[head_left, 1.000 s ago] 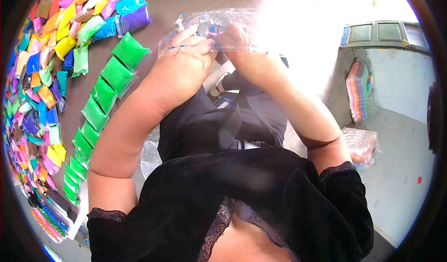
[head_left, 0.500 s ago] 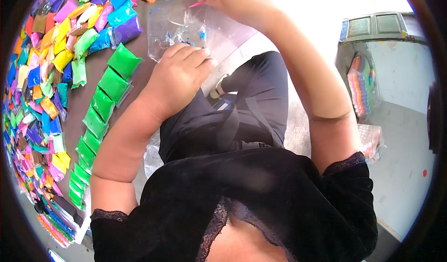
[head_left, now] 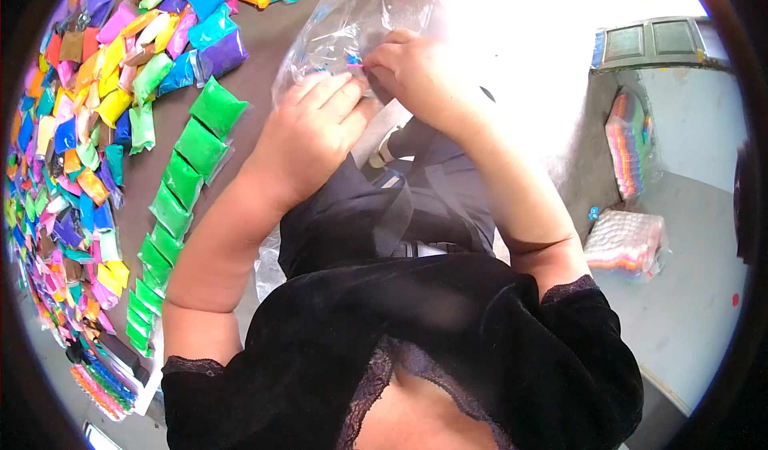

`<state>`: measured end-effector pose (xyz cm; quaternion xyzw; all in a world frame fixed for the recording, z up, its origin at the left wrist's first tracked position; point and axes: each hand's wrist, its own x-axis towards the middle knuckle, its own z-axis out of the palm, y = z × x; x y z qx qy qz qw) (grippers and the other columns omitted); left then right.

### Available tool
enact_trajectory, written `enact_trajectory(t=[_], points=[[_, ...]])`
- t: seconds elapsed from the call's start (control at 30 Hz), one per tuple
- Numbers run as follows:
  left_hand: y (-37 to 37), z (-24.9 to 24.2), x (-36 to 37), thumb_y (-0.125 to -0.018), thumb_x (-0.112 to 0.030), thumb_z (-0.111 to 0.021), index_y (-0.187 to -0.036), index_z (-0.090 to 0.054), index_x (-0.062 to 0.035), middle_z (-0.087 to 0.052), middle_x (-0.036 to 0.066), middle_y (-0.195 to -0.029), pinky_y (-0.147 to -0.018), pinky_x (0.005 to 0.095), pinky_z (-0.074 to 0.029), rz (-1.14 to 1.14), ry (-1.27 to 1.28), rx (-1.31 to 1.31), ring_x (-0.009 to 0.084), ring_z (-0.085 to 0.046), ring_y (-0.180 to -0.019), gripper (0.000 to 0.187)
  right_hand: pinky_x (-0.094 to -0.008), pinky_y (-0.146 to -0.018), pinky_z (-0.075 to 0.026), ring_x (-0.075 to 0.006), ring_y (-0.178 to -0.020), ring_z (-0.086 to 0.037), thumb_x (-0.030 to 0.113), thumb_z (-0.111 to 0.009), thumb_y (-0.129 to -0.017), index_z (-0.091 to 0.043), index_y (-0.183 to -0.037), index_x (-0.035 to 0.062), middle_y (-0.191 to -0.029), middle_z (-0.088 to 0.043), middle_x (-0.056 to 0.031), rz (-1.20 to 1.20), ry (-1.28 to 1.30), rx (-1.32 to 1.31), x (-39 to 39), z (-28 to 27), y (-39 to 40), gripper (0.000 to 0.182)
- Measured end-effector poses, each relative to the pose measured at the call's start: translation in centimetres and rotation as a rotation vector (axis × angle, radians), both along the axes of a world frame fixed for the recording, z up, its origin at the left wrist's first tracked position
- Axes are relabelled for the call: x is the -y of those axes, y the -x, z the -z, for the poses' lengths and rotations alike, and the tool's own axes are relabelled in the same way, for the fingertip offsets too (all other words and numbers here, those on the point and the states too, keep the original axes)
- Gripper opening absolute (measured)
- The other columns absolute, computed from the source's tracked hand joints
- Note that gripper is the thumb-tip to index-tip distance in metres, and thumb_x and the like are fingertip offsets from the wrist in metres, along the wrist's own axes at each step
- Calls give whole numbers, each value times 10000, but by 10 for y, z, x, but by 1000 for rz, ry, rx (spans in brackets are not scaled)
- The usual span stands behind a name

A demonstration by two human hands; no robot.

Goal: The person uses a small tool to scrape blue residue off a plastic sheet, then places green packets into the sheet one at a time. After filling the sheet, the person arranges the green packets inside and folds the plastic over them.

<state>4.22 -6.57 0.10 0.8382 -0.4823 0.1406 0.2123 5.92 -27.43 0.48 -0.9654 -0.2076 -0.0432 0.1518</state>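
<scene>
A large clear plastic bag [head_left: 352,10] with printed blue marks bulges out beyond my hands, over the table's edge. My left hand [head_left: 308,134] is closed on its near edge, knuckles up. My right hand [head_left: 416,74] is just to the right, fingers pinched at the bag's opening. A thin pink strip [head_left: 358,65] shows at the right fingertips; most of it is hidden. Left of my left forearm, a row of green packets [head_left: 200,150] lies overlapping on the brown table [head_left: 268,34].
Many small packets in mixed colours [head_left: 112,58] cover the table's left side. On the floor to the right are wrapped bundles of coloured items [head_left: 628,146] and a pale plastic-wrapped stack [head_left: 628,242]. My legs [head_left: 448,186] are below the hands.
My right hand has come down and nearer to my left hand with the pink strip. The bag, flatter before, now stands puffed out and wider. The left hand stays nearly in place.
</scene>
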Motion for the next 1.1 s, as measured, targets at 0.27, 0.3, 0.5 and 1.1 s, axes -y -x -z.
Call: enact_trajectory(t=[0.27,0.3,0.5,1.1], points=[[0,-11,-21,-810,-112,-607,-1070,-706,-37,-661,66,-1047,-1013,418,-435,-244,-203,189,239,-593,-1106,288,-432,-718,-573,-316,-810,-695,180,-599,-890,-719,-931,86,-908,-675,-120,-22,-97,-6,9,31,-11,158],[1,-9,-22,-803,-106,-617,-1050,-711,-44,-659,62,-1025,-955,409,-471,-219,-158,184,242,-613,-1068,271,-429,-720,-573,-313,-830,-691,177,-598,-881,-718,-930,84,-904,-679,-119,-84,-17,213,11,35,-9,160],[-5,0,-24,-783,-86,-629,-965,-718,-38,-676,76,-960,-845,415,-508,-160,-88,147,268,-654,-944,208,-439,-750,-576,-302,-877,-685,185,-603,-863,-722,-937,83,-951,-681,-122,-276,-35,196,15,16,-19,173],[-9,12,-30,-761,-89,-634,-966,-695,-41,-646,84,-913,-824,422,-505,-150,21,109,285,-630,-893,219,-427,-757,-573,-314,-896,-694,167,-603,-903,-702,-990,77,-1023,-684,-131,-76,82,45,-14,9,7,160]])
